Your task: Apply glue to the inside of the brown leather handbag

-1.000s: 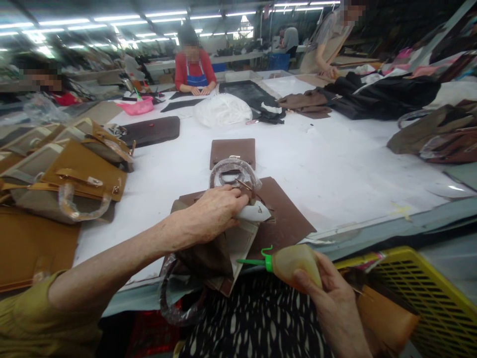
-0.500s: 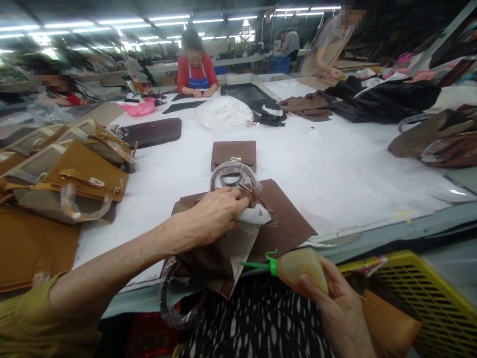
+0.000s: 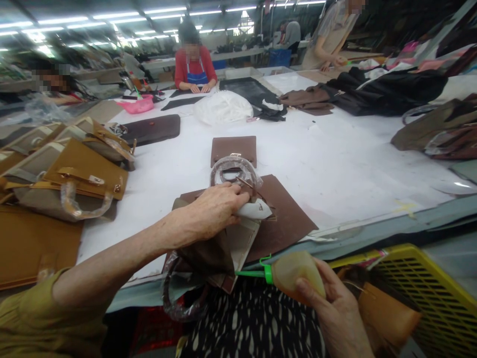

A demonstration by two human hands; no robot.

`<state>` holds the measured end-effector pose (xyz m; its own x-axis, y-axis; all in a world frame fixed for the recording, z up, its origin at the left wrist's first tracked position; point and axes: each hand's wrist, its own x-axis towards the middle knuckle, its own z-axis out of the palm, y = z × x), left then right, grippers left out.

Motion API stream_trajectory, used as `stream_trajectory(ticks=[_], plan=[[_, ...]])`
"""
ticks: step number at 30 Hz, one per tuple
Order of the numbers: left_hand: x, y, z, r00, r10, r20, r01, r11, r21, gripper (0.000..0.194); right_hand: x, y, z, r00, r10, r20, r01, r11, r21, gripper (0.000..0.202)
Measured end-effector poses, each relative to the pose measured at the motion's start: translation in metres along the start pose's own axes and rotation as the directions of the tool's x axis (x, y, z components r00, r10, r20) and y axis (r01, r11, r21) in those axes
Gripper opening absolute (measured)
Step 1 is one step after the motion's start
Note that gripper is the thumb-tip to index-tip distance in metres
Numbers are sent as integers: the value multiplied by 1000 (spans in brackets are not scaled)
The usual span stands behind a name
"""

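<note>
Bag [image 3: 238, 233], brown with plastic-wrapped handles, lies at frame centre under your left hand [image 3: 214, 209], which presses it; your right hand [image 3: 331, 303] grips a glue bottle [image 3: 288, 271].

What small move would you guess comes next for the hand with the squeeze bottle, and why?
Probably bring the green nozzle up to the brown bag. The right hand holds the glue bottle short of the table edge, its tip aimed that way, while the left hand presses on the bag's folded-back flap.
</note>
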<state>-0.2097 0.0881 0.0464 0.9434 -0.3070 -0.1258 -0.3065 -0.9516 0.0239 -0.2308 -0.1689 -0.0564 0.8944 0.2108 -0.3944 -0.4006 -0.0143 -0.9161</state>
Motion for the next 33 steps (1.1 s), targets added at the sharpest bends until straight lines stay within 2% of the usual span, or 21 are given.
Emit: stream_trajectory(ticks=[5, 12, 18, 26, 33], plan=[[2, 0, -1, 1000, 4, 5, -4, 1000, 24, 21, -8, 5, 2, 999, 45, 19, -46, 994, 96, 46], [2, 1, -4, 1000, 7, 5, -8, 999, 32, 18, -5, 10, -1, 993, 115, 24, -118, 972, 202, 45], [3, -1, -4, 1000, 13, -1, -13, 999, 37, 20, -1, 18, -4, 985, 171, 34, -175, 960, 219, 51], [5, 0, -6, 1000, 12, 16, -12, 1000, 23, 17, -5, 16, 3, 973, 230, 8, -222, 927, 302, 40], [5, -1, -6, 1000, 17, 14, -18, 1000, 16, 15, -9, 20, 3, 958, 285, 32, -280, 908, 313, 43]])
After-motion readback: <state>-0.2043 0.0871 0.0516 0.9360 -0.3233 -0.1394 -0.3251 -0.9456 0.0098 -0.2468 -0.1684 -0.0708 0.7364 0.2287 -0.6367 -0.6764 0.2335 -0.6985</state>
